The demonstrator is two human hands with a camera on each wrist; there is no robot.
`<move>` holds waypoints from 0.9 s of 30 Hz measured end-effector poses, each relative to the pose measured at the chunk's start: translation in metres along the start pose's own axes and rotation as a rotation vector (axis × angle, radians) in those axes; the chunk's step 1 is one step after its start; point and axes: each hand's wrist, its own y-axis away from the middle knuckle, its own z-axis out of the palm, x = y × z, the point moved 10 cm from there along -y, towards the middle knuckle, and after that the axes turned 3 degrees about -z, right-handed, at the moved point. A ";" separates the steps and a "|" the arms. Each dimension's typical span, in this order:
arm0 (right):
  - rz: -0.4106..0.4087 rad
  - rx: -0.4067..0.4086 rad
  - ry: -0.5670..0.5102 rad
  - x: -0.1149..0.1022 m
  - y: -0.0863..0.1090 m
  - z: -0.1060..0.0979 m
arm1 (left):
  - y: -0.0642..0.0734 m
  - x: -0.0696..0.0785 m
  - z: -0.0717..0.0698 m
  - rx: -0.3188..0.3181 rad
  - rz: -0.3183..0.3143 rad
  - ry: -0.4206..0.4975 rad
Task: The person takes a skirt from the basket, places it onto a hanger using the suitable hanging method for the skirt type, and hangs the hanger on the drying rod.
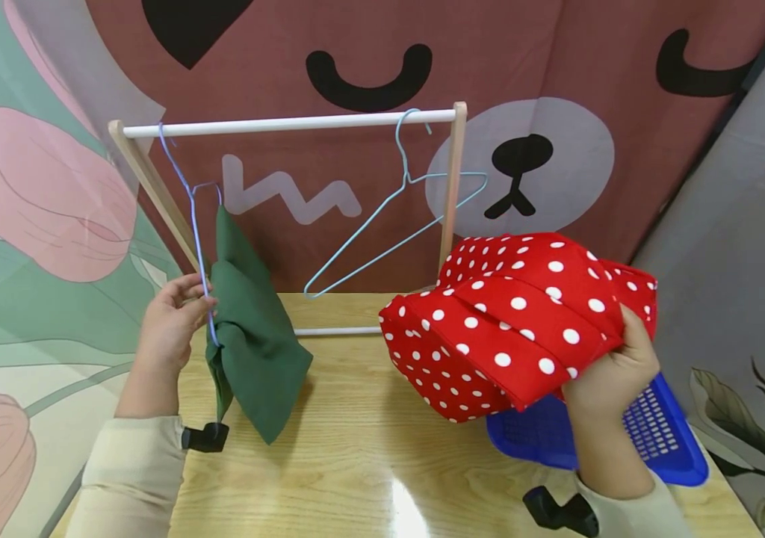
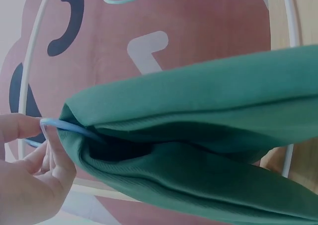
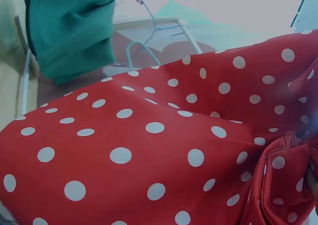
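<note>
My left hand (image 1: 177, 317) pinches the lower side of a purple-blue wire hanger (image 1: 196, 232) hooked on the rack's white rail. A folded green cloth (image 1: 255, 344) drapes over that hanger. In the left wrist view the hanger's blue end (image 2: 64, 125) sits between thumb and fingers, running into the fold of the green cloth (image 2: 198, 101). My right hand (image 1: 614, 366) grips a bunched red cloth with white dots (image 1: 517, 321), held up at the right. The right wrist view is mostly filled by the dotted cloth (image 3: 149, 150), which hides most of the hand.
A light-blue hanger (image 1: 355, 239) hangs bare at the right of the white rail (image 1: 288, 123), by the wooden rack post (image 1: 453, 179). Beneath my right hand, a blue plastic basket (image 1: 671, 441) stands on the wooden table (image 1: 342, 463). A printed curtain (image 1: 275, 60) is behind the rack.
</note>
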 end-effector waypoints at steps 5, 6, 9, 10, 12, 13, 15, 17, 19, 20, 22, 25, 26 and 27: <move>0.027 -0.069 0.124 0.009 0.013 -0.005 | 0.002 0.003 -0.004 0.138 0.043 -0.260; 0.034 -0.080 0.148 0.011 0.015 -0.007 | 0.003 0.004 -0.005 0.170 0.053 -0.325; 0.043 -0.095 0.246 0.015 0.023 -0.012 | 0.007 0.009 -0.007 0.253 0.093 -0.450; 0.044 -0.100 0.299 0.016 0.025 -0.013 | 0.009 0.012 -0.006 0.272 0.119 -0.482; 0.048 -0.113 0.384 0.017 0.029 -0.015 | 0.013 0.017 -0.004 0.297 0.178 -0.532; 0.053 -0.119 0.431 0.018 0.030 -0.016 | 0.015 0.021 -0.002 0.302 0.211 -0.550; 0.055 -0.138 0.507 0.019 0.033 -0.017 | 0.020 0.026 0.004 0.298 0.283 -0.582; 0.068 -0.161 0.539 0.022 0.036 -0.019 | 0.025 0.032 0.012 0.274 0.359 -0.618; 0.083 -0.177 0.562 0.025 0.039 -0.021 | 0.031 0.037 0.021 0.239 0.443 -0.648; 0.086 -0.188 0.573 0.026 0.040 -0.022 | 0.034 0.039 0.026 0.221 0.484 -0.661; 0.110 -0.199 0.586 0.030 0.043 -0.025 | 0.042 0.042 0.037 0.176 0.555 -0.685; 0.121 -0.212 0.555 0.042 0.049 -0.035 | 0.052 0.041 0.055 0.090 0.618 -0.694; 0.130 -0.217 0.568 0.044 0.051 -0.037 | 0.055 0.039 0.061 0.057 0.624 -0.693; 0.141 -0.223 0.572 0.045 0.053 -0.038 | 0.058 0.036 0.068 0.020 0.628 -0.691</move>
